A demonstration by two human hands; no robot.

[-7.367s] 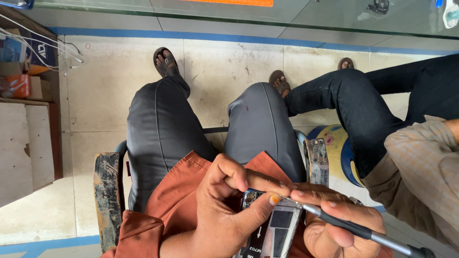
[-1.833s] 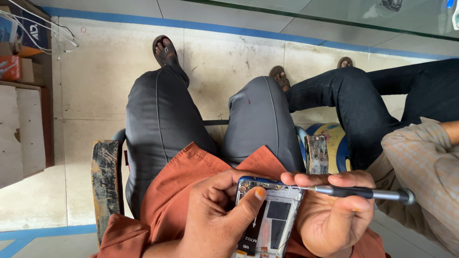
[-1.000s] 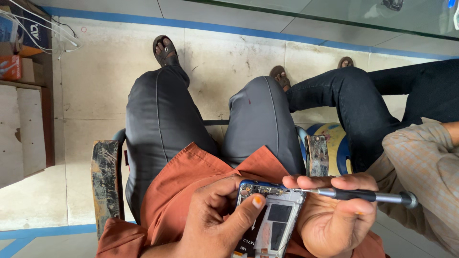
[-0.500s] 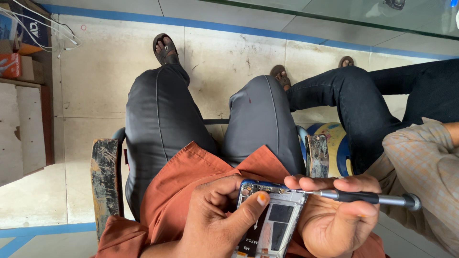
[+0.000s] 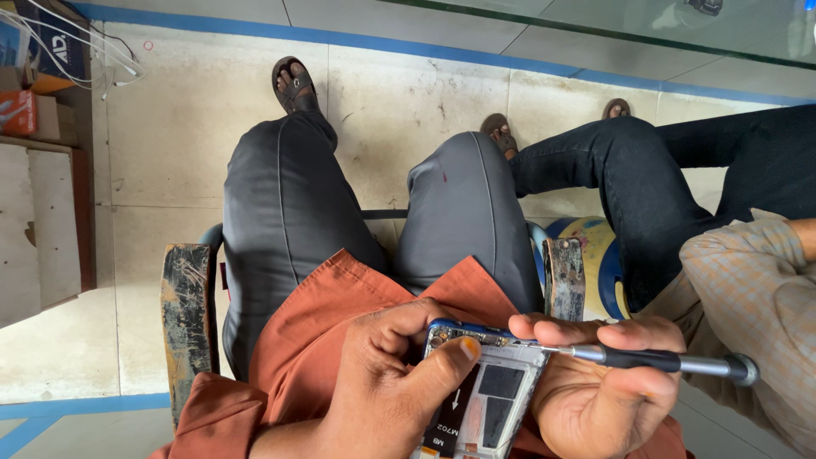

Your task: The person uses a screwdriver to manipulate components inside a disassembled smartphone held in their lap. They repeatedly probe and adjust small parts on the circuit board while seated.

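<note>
Head view: seated lap, tiled floor [image 5: 212, 153] below.
Chair arms [image 5: 185, 323]: worn, either side.
Left hand [image 5: 382, 391]: wrapped around opened phone [image 5: 484, 399], thumb across its top.
Right hand [image 5: 603, 382]: closed on screwdriver [image 5: 654, 360], tip at phone's upper edge.
Technique: likely best keeping driver square, pressure light, phone steady.

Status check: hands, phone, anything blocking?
Left hand grips opened phone, thumb across it. Right hand holds screwdriver, tip at phone's top edge. Nothing in the way.
</note>
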